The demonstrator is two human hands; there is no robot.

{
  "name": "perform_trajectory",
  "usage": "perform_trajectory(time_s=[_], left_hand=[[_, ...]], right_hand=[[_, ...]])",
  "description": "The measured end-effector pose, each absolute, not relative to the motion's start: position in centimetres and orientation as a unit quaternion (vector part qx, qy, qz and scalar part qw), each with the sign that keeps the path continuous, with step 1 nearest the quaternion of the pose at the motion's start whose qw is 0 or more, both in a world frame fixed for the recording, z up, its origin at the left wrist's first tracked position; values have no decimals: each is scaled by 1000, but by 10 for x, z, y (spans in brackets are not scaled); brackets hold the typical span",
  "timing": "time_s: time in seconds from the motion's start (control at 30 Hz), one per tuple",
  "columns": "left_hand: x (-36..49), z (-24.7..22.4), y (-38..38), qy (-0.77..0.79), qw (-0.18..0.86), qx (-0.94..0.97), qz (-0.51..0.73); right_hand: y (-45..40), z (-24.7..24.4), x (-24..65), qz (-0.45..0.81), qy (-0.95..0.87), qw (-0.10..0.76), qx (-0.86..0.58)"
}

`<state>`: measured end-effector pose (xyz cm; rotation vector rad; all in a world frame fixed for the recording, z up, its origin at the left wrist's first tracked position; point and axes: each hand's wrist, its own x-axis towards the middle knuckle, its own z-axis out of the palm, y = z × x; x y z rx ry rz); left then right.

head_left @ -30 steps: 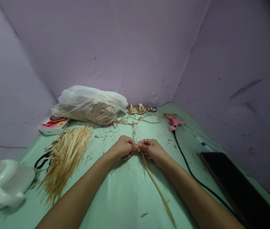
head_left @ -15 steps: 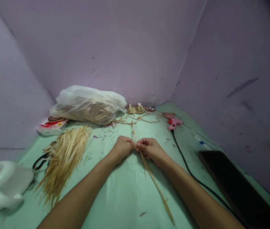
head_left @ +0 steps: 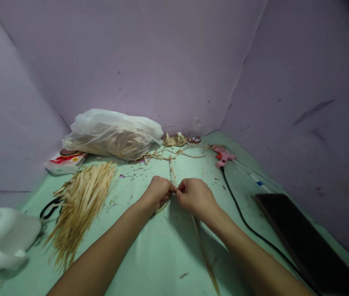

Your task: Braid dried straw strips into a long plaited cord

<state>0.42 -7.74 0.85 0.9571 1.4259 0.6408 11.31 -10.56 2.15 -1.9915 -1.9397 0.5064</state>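
Observation:
A thin twisted cord of dried plant fibre [head_left: 172, 167] runs toward me along the green surface and ends between my fingertips. My left hand [head_left: 159, 190] pinches it from the left side. Close against it, my right hand [head_left: 194, 193] is closed in a pinch at the same spot, its back turned up and hiding most of the fingers. From under the right hand a long loose fibre strip [head_left: 203, 250] trails toward the near edge. Part of another strip curves below my left hand.
Left lie a bundle of dried strips [head_left: 85, 201], black-handled scissors [head_left: 49, 207] and a white ceramic pot [head_left: 5, 238]. Behind are a filled plastic bag [head_left: 115, 133] and woven pieces [head_left: 174, 140]. Right are a pink glue gun [head_left: 224, 156], its cable [head_left: 245, 220] and a dark phone [head_left: 304, 242].
My right hand has rolled over, so its back now faces up and covers more of the strip. The loose strip has shifted left, while my left hand stays nearly in place.

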Motion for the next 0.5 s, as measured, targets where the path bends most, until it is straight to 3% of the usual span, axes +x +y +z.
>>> perform_trajectory(time_s=[0.13,0.27,0.33,0.43,0.5], left_hand=[[1,7,-75,612,644,372,267],[-3,4,-75,609,613,428,264],[-4,4,-75,602,591,469,261],[-7,6,-75,577,589,507,250],[-9,7,-74,571,589,520,237]], right_hand=[[-116,22,100,116,-714,103,-683],[-118,22,100,118,-741,98,-653],[-116,27,109,177,-764,85,-615],[-108,36,129,381,-744,39,-548],[-99,39,141,460,-677,100,-566]])
